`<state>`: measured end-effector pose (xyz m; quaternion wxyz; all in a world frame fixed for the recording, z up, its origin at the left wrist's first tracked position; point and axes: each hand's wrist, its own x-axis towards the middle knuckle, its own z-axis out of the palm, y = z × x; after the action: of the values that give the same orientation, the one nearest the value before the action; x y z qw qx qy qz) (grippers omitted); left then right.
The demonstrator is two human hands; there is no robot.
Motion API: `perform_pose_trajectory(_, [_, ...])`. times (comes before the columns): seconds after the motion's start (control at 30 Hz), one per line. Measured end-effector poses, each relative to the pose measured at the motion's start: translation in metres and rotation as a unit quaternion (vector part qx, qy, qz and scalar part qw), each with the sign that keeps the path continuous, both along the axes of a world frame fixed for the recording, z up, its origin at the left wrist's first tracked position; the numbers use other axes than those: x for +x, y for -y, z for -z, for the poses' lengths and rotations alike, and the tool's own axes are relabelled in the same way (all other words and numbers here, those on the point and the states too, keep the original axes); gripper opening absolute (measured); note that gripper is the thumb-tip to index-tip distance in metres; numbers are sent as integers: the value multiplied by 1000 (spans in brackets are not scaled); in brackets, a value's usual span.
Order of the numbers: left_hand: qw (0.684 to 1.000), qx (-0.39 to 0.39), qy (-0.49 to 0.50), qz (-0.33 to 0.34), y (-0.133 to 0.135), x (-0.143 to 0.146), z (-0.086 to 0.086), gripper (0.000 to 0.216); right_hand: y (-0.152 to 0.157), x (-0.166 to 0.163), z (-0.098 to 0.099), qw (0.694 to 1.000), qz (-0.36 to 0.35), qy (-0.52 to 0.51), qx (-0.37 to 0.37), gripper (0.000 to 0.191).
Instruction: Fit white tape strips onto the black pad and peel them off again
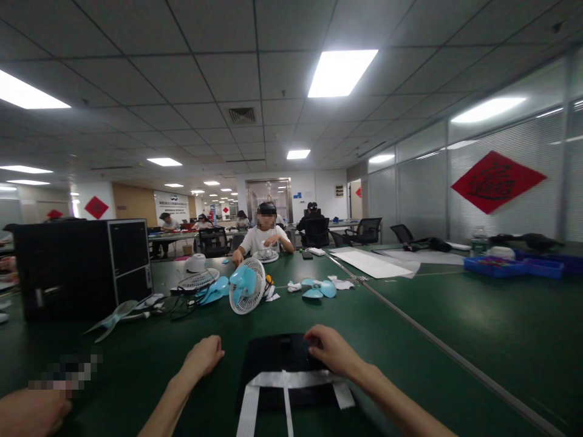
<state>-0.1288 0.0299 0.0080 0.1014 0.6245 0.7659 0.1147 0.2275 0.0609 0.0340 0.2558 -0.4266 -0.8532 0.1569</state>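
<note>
My left hand (204,355) rests on the green tabletop with its fingers curled in, and nothing shows in it. Right of it lies a flat black panel (268,358) crossed by white straps (300,379). Over the panel's far right corner is my right hand (332,349), fingers bent and closed. What those fingers hold, if anything, is hidden. Beyond my hands a small fan with a white grille (259,294) and light-blue blades (243,280) stands tilted. Loose light-blue fan blades (319,287) lie to its right.
At the left stands a black computer case (68,267), with a grey blade (112,318) before it. Another person's hand (36,409) enters at lower left. A co-worker (264,237) sits opposite, handling a fan part. Blue trays (494,267) and white sheets (373,261) lie right.
</note>
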Motion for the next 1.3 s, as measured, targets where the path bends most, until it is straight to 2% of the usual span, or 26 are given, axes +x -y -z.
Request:
perform_pose_trajectory(0.17, [999,6,-25,-24,-5,-9,9,11,-7,-43,-5,994,-77,60,47,35])
perform_pose_trajectory(0.33, [999,6,-26,-19,-6,-9,12,15,-18,-65,-3,989,-47,134,44,31])
perform_pose_trajectory(0.53, [1000,7,-17,-18,-4,-7,12,15,-26,-68,1,987,-24,151,41,29])
perform_pose_trajectory(0.7, [1000,4,-16,-18,-4,-7,11,16,-25,-51,-4,991,-10,117,58,25])
perform_pose_trajectory(0.87, [1000,-5,-18,-18,-9,-12,15,15,-29,-3,-13,993,60,51,91,27])
perform_pose_trajectory(1.07, [1000,11,-21,-7,-11,-15,21,17,-41,105,-27,977,204,15,65,39])
perform_pose_trajectory(1.17, [999,18,-32,-11,-11,-14,20,16,-43,165,-23,961,272,16,38,39])
perform_pose_trajectory(1.3, [1000,13,-22,-7,-11,-13,19,17,-42,234,-4,929,368,33,26,40])
